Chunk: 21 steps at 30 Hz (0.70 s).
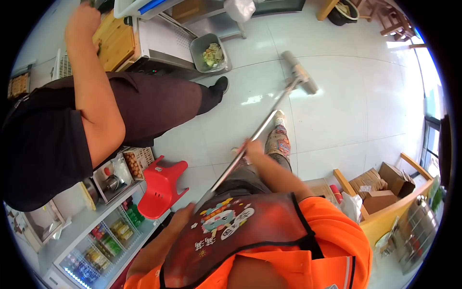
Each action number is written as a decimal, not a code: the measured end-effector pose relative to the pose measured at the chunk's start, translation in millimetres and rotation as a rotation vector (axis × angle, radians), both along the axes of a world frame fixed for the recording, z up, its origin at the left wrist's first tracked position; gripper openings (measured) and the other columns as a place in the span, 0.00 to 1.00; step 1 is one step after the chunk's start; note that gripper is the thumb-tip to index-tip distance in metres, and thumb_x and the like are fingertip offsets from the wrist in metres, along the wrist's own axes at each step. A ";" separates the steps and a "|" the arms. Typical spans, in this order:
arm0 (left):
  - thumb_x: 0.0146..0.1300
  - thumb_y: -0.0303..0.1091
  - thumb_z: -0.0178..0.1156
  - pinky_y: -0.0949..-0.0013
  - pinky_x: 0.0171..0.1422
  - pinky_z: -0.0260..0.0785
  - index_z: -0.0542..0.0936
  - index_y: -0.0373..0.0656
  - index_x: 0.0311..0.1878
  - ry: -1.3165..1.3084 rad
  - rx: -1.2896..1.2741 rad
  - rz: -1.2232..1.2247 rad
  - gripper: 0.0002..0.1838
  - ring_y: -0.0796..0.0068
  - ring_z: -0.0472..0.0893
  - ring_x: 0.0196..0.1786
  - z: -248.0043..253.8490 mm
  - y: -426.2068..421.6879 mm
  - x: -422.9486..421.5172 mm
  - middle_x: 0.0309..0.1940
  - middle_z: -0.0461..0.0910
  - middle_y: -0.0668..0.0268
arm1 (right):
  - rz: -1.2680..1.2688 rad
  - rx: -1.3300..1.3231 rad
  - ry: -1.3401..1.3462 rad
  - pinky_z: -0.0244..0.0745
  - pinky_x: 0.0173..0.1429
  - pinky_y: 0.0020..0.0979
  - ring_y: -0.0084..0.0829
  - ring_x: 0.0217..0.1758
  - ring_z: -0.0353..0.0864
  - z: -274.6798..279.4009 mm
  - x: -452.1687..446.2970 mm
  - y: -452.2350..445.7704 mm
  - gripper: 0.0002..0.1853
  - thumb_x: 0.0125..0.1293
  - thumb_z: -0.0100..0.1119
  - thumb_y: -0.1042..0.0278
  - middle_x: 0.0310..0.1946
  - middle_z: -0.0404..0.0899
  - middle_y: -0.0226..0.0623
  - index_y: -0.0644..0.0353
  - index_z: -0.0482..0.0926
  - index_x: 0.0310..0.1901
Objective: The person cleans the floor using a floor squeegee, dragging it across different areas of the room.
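A mop (263,126) with a long metal pole slants across the view, its wide, pale head (301,73) flat against the tiled floor ahead of me. Partway down the pole, my right hand (253,148) is closed around it. My left hand (183,216), slightly blurred, grips near the pole's upper end beside my apron (226,226); its fingers are partly hidden. My feet stand on the floor beneath the pole, the forward shoe (279,117) close to it.
A co-worker (96,103) in dark clothes stands left at a counter with a wooden board (113,41). Nearby are a grey bin (198,54) of scraps, a red stool (161,185) and a drinks fridge (103,241). Cardboard boxes (380,201) sit at the right; a black bucket (342,17) stands far off.
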<state>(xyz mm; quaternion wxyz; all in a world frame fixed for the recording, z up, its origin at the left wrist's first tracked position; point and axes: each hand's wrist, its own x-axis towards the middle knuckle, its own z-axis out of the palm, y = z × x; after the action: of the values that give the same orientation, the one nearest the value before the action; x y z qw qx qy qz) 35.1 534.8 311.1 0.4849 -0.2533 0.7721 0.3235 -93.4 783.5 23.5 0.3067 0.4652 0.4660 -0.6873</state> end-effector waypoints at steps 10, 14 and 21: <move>0.63 0.47 0.51 0.51 0.43 0.69 0.71 0.34 0.45 0.222 0.319 -0.495 0.22 0.43 0.78 0.39 -112.9 298.9 -244.9 0.35 0.78 0.44 | 0.205 0.506 -0.041 0.76 0.22 0.37 0.33 0.19 0.74 -39.0 -181.7 314.9 0.12 0.60 0.50 0.63 0.21 0.70 0.39 0.65 0.70 0.32; 0.63 0.48 0.52 0.51 0.44 0.69 0.71 0.34 0.43 0.049 0.309 -0.471 0.22 0.42 0.77 0.41 -118.3 273.1 -224.1 0.36 0.77 0.42 | 0.280 0.501 -0.096 0.77 0.18 0.37 0.37 0.18 0.79 -53.1 -162.8 291.8 0.11 0.60 0.50 0.64 0.19 0.74 0.43 0.66 0.70 0.31; 0.64 0.45 0.53 0.57 0.43 0.69 0.70 0.36 0.46 -0.007 0.261 -0.663 0.19 0.47 0.78 0.40 -115.4 20.1 -101.3 0.36 0.77 0.45 | 0.806 0.259 -0.098 0.79 0.18 0.30 0.27 0.17 0.81 -35.3 -60.6 97.5 0.15 0.65 0.43 0.70 0.19 0.81 0.36 0.66 0.79 0.28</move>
<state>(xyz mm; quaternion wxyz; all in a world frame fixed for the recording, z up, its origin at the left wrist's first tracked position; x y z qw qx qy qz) -66.2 554.9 195.8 0.5944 0.0737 0.7628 0.2435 -154.0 881.0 -11.7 0.5117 0.3127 0.6778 -0.4253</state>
